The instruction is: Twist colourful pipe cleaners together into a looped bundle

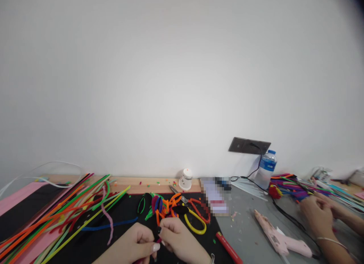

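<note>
My left hand [138, 242] and my right hand [178, 237] meet low in the view, fingers closed in a pinch. Between them is a thin magenta pipe cleaner [159, 240], mostly hidden by the fingers. Just beyond the hands sits a cluster of bent pipe cleaners [157, 205] in green, purple, blue and orange. Scissors [196, 226] with a yellow handle loop lie beside it, close to my right hand. To the left spreads a pile of long, colourful pipe cleaners [71, 218], with a curled pink one [107, 217] near the black mat [119, 233].
An upturned paper cup [185, 179] stands by the wall. Right of it are a blurred phone-like item [214, 197], a red tool handle [227, 248], a pink glue gun [281, 237], a black cable, and a water bottle [266, 169]. Another person's hands [318, 213] work at far right.
</note>
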The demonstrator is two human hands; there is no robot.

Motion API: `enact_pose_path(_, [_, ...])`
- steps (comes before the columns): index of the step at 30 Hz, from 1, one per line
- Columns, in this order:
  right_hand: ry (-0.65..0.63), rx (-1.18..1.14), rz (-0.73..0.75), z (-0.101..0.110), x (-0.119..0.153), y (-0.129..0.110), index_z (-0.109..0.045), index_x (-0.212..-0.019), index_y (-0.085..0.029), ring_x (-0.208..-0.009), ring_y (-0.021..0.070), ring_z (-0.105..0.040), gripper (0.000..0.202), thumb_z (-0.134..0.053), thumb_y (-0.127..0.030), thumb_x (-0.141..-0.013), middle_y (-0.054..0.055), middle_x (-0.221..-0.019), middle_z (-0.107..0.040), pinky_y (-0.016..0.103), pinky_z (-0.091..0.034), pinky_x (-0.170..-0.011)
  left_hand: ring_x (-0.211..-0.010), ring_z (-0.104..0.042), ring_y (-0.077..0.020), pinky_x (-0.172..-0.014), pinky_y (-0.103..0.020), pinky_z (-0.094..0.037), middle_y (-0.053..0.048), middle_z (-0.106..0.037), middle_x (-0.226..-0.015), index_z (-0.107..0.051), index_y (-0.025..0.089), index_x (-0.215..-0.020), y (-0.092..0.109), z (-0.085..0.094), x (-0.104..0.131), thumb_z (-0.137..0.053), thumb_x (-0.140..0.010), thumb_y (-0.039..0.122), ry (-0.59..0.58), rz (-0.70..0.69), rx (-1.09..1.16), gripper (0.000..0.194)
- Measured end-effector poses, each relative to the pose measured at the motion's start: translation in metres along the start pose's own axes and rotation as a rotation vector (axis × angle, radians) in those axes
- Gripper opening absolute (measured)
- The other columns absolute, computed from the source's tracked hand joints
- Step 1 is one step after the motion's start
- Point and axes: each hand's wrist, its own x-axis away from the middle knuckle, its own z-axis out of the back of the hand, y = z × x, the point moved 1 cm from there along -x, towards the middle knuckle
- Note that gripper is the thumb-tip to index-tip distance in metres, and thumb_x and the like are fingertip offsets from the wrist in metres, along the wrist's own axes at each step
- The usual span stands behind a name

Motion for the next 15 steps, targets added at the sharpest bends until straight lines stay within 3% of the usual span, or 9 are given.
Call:
enact_pose_path(5, [0.008, 0.047, 0.017, -0.0002, 0.0007, 0.0011, -0.039, -0.055, -0.017, -0.04, 0.0031, -0.027, 0.021, -0.043, -0.016, -0.075, -0.009, -0.044, -0.034, 0.018, -0.016, -0.037, -0.023, -0.037, -0.0069, -0.032, -0.018, -0.03, 0.002, -0.051, -0.029, -0.054, 0.015, -0.053, -0.0015, -0.0003, -0.0011, -0.061, -0.056, 0.056, 0.012, 0.002, 0.024, 0.042])
enact_pose_path(15, [-0.055, -0.21, -0.058, -0.0023, -0.0001, 0.0017, -0.036, -0.056, -0.018, -0.032, 0.0018, -0.023, 0.025, -0.051, -0.027, -0.073, -0.01, -0.042, -0.035, 0.019, -0.012, -0.033, -0.024, -0.038, -0.0054, -0.03, -0.016, -0.028, 0.002, -0.053, -0.032, -0.053, 0.014, -0.055, 0.0068, -0.0009, 0.0034, -0.061, -0.057, 0.059, -0.008, -0.008, 0.035, 0.046])
